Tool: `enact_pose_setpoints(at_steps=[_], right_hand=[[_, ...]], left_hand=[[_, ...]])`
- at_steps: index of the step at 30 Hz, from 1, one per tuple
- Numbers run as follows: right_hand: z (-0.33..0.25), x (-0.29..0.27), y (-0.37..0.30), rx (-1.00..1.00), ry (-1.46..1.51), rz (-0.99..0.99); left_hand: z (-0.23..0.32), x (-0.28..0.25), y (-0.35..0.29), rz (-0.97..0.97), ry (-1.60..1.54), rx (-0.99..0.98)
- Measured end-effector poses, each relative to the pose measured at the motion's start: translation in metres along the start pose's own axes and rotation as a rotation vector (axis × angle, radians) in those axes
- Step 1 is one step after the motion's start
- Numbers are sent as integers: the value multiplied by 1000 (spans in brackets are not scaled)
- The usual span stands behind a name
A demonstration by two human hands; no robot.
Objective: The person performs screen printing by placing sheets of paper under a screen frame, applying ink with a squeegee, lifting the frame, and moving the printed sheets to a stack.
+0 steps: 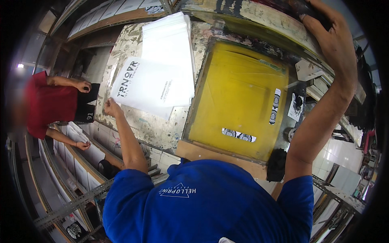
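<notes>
My left grip pinched the corner of a printed white sheet overlapping a white stack on the stained counter, while my right grip curled around a dark object beyond the yellow screen and a co-worker in red stood to my left.

I see slotted-metal racks behind and left of the left hand. Wood-edged shelf beyond that hand. Pale, glossy tiled floor well behind the right hand. Bright light far left of the left one.
</notes>
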State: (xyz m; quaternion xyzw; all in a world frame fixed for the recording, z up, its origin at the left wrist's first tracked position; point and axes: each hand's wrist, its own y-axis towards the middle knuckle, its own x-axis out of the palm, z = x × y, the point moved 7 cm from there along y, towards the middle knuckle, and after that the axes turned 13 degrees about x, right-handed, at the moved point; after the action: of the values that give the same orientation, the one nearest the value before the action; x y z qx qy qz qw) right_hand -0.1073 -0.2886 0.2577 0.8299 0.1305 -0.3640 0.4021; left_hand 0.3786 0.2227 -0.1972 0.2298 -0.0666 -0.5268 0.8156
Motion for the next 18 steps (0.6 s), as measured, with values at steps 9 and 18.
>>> enact_pose_setpoints(at_steps=[9, 18], right_hand=[[-15, 8, -9, -23, -78, 17], [-20, 6, -8, -11, -64, -21]], left_hand=[[178, 110, -169, -549, 66, 766], [173, 160, -289, -797, 237, 651]])
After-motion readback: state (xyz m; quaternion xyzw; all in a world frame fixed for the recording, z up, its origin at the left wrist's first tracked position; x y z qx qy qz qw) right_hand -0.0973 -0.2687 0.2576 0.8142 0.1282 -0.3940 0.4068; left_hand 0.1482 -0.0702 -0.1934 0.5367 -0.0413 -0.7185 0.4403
